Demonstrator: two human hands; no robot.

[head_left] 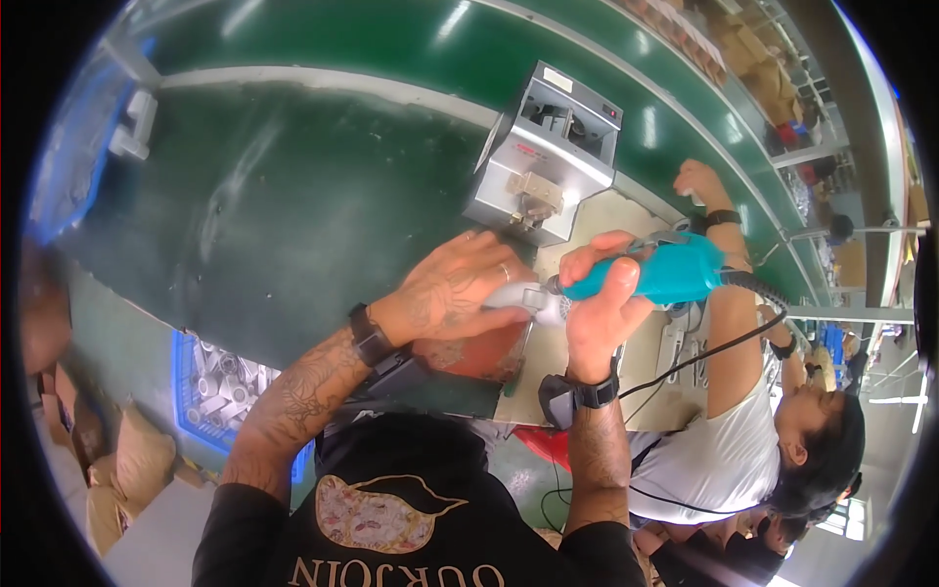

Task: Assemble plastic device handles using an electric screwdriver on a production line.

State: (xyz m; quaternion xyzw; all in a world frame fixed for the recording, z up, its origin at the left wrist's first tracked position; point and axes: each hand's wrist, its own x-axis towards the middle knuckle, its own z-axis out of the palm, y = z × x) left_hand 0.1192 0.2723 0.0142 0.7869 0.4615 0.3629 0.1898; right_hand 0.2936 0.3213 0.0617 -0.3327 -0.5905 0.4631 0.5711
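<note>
A teal electric screwdriver [675, 269] lies across the palm of my right hand [599, 323], with my fingers and thumb wrapped around its front end. Its tip points left, toward a small pale grey and white plastic part [543, 303]. My left hand [452, 282] grips that part from its left side, fingers closed over it. Tip and part meet or nearly meet; the exact contact is hidden by my fingers. Just beyond both hands stands a grey box-shaped machine [548, 147] with an open top and a metal fitting on its front, apparently a screw feeder.
A black cable [665, 374] hangs from the screwdriver toward my right. Close on that side sits a co-worker in a white shirt [699, 455], one arm reaching over the bench. A blue basket [183, 391] of white parts stands below the green bench top [323, 205] at left.
</note>
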